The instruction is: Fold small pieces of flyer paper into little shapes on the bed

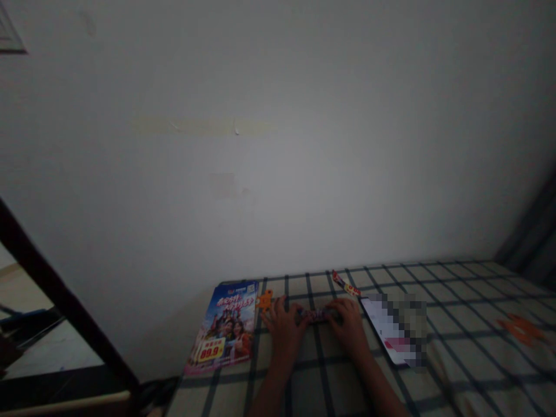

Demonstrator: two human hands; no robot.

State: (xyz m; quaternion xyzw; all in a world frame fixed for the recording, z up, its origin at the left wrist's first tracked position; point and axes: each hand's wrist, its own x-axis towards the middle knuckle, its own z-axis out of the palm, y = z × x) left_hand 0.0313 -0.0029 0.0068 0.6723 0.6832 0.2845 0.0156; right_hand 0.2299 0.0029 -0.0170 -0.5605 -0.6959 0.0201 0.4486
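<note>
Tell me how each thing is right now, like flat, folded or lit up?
Paper strip: held in both hands; folded or rolled, can't tell.
Leaflets: stacked, lying flat.
Phone: lying flat, screen seems lit.
Paper scrap: lying loose.
Checked cloth: spread out.

Checked cloth (456,289), flyers (228,324), phone (383,327), colourful strip (346,284)

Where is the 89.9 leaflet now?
In the head view, the leaflet lies low, left of centre, on the checked cloth, left of the left hand, beside an orange piece.
</note>
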